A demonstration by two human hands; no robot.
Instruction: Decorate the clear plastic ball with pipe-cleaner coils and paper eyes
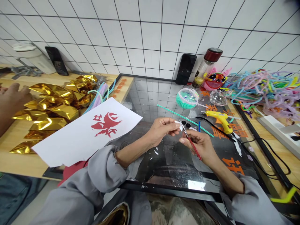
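Observation:
Over the dark glass tabletop, my left hand (pixel 161 129) pinches a small piece of white paper (pixel 180 125) between thumb and fingertips. Red-handled scissors (pixel 194 147) are gripped in my right hand (pixel 199 144), their blades at the edge of that piece. Just beyond the fingers lie two small black discs (pixel 183 123) and a short blue stick (pixel 199 126). A thin green stick (pixel 185 120) runs diagonally behind both hands. Under my left forearm's far side rests a large white sheet with a red print (pixel 105 125).
A yellow glue gun (pixel 220 120) with a black cable lies right. Behind stand a green coiled ring piece (pixel 187 98), a glass bottle (pixel 203 68) and a phone (pixel 185 68). Fuzzy coloured stems (pixel 264 90) heap at right. Gold foil (pixel 51 106) lies left, near another person's hand (pixel 14 100).

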